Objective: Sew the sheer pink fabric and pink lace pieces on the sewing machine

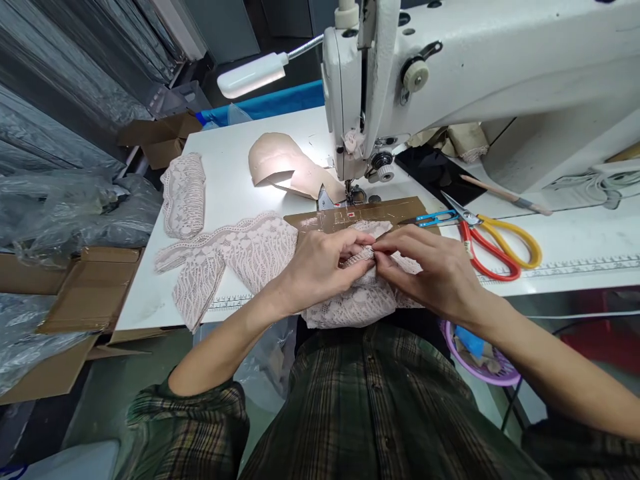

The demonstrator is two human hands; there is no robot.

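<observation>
Pale pink lace fabric [350,310] lies bunched at the table's front edge and hangs a little over it. My left hand [333,263] pinches the lace between thumb and fingers. Right beside it, my right hand [425,267] has its thumb and fingertips closed on the same lace, touching the left fingertips. More lace [263,250] stretches leftward over the table, partly hidden by my left forearm. Behind my hands stands a white sewing machine [345,100], its presser foot [349,190] above the brown metal plate [400,208].
Orange-and-red scissors [493,243] and blue thread snips [433,218] lie right of my hands. A beige molded cup piece [285,163] sits left of the needle. Folded lace [185,197] rests far left. Cardboard boxes [95,287] stand beyond the left edge; a purple basket [485,373] sits below right.
</observation>
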